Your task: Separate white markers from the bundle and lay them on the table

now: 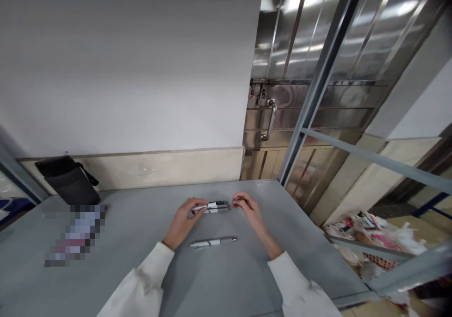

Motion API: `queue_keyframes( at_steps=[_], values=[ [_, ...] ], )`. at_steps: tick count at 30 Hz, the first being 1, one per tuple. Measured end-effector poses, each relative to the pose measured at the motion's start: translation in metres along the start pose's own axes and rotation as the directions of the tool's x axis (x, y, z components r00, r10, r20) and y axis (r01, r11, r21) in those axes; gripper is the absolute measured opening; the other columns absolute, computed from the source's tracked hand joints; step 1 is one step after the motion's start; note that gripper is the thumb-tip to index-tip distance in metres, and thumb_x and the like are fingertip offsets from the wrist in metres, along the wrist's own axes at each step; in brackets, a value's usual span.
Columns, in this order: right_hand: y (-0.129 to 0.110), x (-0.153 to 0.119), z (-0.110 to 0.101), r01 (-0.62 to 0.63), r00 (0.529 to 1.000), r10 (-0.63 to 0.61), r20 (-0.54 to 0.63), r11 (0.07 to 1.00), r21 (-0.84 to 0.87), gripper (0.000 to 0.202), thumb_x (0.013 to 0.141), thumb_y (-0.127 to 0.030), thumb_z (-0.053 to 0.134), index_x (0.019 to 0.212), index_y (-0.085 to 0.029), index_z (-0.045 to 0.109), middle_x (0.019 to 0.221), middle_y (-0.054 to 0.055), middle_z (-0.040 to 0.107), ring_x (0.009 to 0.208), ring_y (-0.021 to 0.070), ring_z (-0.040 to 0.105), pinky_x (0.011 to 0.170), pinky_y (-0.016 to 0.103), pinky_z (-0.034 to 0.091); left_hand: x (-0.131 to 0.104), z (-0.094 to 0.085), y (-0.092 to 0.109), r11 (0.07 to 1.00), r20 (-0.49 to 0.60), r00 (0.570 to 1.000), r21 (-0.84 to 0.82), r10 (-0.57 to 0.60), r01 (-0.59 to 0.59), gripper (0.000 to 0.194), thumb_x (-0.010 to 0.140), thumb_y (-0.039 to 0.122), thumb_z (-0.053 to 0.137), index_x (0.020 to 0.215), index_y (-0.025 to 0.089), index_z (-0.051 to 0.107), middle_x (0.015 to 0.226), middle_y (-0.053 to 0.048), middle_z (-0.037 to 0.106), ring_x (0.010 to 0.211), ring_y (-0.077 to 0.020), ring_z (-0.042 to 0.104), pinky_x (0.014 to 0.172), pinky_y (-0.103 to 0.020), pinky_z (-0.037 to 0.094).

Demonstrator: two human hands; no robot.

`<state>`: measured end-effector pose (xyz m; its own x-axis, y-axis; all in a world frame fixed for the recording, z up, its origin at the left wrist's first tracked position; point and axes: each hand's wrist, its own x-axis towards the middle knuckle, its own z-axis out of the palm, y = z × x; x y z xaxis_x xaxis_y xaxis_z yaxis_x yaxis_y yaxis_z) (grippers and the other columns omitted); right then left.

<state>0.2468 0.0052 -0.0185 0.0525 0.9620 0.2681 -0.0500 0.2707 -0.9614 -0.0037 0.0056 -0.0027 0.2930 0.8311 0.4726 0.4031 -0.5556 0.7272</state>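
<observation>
My left hand (187, 219) has its thumb and fingers closed on the left end of a pen (213, 205) with a white middle and a dark, silvery right end. Just below that pen, a second similar pen (219, 210) lies almost parallel; whether the two touch I cannot tell. Off the right ends of these pens, my right hand (250, 209) is pinched, and what sits between its fingertips is too small to name. A third silver and white pen (213, 243) rests on the grey table (226, 279), nearer to me and between my forearms.
At the back left, a black pouch-like case (68, 180) with a strap leans by the wall. In front of it lies a pixelated item (77, 236). A grey metal post (319, 79) rises at the table's right corner. Plastic bags (377, 237) fill the right side.
</observation>
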Motion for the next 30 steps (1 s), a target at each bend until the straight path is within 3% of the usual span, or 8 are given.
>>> queue_keyframes(
  at_steps=[13, 30],
  values=[
    [-0.016, -0.013, 0.013, 0.010, 0.988, 0.017, 0.152, 0.984, -0.175, 0.021, 0.088, -0.041, 0.061, 0.094, -0.021, 0.064, 0.082, 0.003, 0.071, 0.081, 0.0209, 0.067, 0.075, 0.031, 0.047, -0.002, 0.002, 0.004, 1.000, 0.066, 0.998, 0.002, 0.015, -0.015, 0.017, 0.094, 0.035, 0.060, 0.105, 0.026, 0.070, 0.100, -0.003, 0.069, 0.095, -0.0195, 0.063, 0.084, -0.029, 0.048],
    [-0.011, -0.017, 0.017, 0.072, 0.973, -0.041, 0.226, 0.989, -0.129, 0.020, 0.087, -0.038, 0.066, 0.097, -0.021, 0.066, 0.096, 0.003, 0.068, 0.092, 0.0194, 0.065, 0.086, 0.031, 0.049, -0.003, 0.001, 0.005, 1.000, 0.087, 0.996, -0.006, -0.005, 0.006, 0.021, 0.094, 0.039, 0.059, 0.106, 0.027, 0.070, 0.103, -0.004, 0.070, 0.096, -0.0200, 0.063, 0.085, -0.030, 0.050]
  ],
)
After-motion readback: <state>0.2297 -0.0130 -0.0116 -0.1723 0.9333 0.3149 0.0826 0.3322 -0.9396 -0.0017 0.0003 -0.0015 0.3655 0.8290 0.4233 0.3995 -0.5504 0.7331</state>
